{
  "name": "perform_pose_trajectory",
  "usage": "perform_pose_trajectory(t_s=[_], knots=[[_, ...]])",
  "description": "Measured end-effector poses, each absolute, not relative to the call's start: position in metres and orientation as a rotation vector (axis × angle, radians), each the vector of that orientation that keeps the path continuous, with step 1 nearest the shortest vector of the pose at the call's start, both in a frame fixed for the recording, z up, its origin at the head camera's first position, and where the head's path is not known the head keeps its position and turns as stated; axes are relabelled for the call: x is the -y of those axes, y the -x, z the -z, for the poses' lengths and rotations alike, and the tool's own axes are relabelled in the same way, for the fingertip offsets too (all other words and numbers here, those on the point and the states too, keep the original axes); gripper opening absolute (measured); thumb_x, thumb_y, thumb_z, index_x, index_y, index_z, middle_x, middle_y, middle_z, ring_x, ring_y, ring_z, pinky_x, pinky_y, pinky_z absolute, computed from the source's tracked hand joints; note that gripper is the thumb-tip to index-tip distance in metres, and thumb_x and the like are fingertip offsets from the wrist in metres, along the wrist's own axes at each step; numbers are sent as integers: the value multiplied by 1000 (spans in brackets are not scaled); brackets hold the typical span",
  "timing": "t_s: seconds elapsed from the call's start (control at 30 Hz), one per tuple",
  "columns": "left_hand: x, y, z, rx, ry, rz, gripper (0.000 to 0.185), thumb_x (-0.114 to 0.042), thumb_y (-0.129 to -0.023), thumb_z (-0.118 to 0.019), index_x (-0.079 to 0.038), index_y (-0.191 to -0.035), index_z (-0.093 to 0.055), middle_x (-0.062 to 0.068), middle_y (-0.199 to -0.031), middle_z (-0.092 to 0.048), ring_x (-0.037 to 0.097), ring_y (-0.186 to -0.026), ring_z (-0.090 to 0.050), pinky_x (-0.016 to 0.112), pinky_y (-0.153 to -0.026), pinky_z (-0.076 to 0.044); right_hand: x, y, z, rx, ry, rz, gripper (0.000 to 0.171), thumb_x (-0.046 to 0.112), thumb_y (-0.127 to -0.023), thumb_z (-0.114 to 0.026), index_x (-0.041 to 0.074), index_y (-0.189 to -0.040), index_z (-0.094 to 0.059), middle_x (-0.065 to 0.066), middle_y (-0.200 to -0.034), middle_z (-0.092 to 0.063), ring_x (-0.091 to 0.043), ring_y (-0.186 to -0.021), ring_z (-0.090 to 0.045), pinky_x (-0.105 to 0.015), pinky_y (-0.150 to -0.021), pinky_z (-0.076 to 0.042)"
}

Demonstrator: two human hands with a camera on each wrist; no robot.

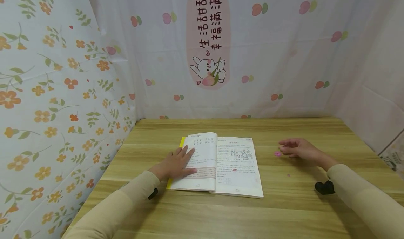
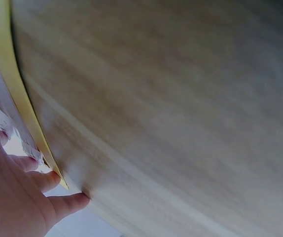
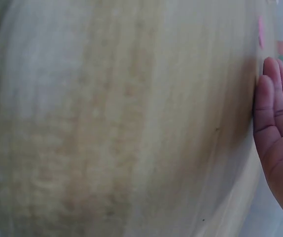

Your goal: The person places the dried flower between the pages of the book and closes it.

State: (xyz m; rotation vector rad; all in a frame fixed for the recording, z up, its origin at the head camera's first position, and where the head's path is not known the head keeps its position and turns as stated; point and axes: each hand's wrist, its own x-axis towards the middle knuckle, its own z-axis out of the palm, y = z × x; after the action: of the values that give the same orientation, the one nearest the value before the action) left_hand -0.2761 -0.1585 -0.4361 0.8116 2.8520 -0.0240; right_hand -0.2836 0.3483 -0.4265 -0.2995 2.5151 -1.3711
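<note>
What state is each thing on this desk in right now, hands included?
Book: lying open and flat on the wooden table.
Left hand: fingers straight, pressing the book's left page.
Right hand: relaxed on the table, holding nothing.
Pink petal: loose on the table at the right hand's fingertips.
Small red piece: lying on the right page.

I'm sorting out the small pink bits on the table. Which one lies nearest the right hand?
The larger pink bit, just off the right hand's fingertips; the tiny speck lies farther toward the person.
</note>
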Motion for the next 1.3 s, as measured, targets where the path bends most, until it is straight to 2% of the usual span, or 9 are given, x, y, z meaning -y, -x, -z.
perform_pose_trajectory(t_s=[0.17,0.43,0.57,0.77,1.03,1.3], knots=[[158,275,435,-2849,-806,5,91,-73,-90,-38,-16,-158,-14,17,-160,-13,41,-142,-20,62,-105,-25,-352,289,435,-2552,318,1324,57,29,-95,-64,-7,-136,-49,-22,-124,-56,-20,-95,-58,-32,-74,-51],[158,276,436,-2855,-802,34,92,-74,-90,-37,-17,-158,-14,16,-160,-14,40,-142,-22,62,-105,-25,-347,290,440,-2706,354,1213,44,25,-92,-69,-5,-123,-62,-10,-102,-63,-16,-83,-54,-29,-68,-48],[158,277,435,-2854,-818,34,91,-73,-90,-38,-16,-157,-15,18,-159,-15,41,-141,-23,62,-104,-26,-342,288,441,-2810,350,1118,40,31,-91,-70,0,-117,-68,-11,-106,-67,-18,-89,-57,-28,-72,-46],[158,276,434,-2844,-828,18,91,-72,-91,-39,-14,-157,-16,19,-159,-15,43,-141,-23,63,-103,-26,-338,288,446,-2878,371,1050,37,33,-90,-70,4,-112,-73,-14,-112,-69,-28,-100,-62,-37,-80,-48],[157,276,435,-2842,-811,39,92,-73,-90,-38,-16,-158,-14,18,-159,-14,40,-141,-22,63,-104,-26,-334,287,446,-2899,413,1030,30,28,-91,-71,4,-108,-75,-13,-109,-70,-34,-105,-62,-49,-87,-48],[157,277,437,-2848,-806,58,92,-75,-90,-36,-16,-158,-14,17,-160,-13,40,-142,-21,63,-104,-25,-334,286,445,-2896,407,1039,23,25,-91,-71,6,-102,-76,-11,-104,-71,-31,-101,-64,-48,-86,-48]])
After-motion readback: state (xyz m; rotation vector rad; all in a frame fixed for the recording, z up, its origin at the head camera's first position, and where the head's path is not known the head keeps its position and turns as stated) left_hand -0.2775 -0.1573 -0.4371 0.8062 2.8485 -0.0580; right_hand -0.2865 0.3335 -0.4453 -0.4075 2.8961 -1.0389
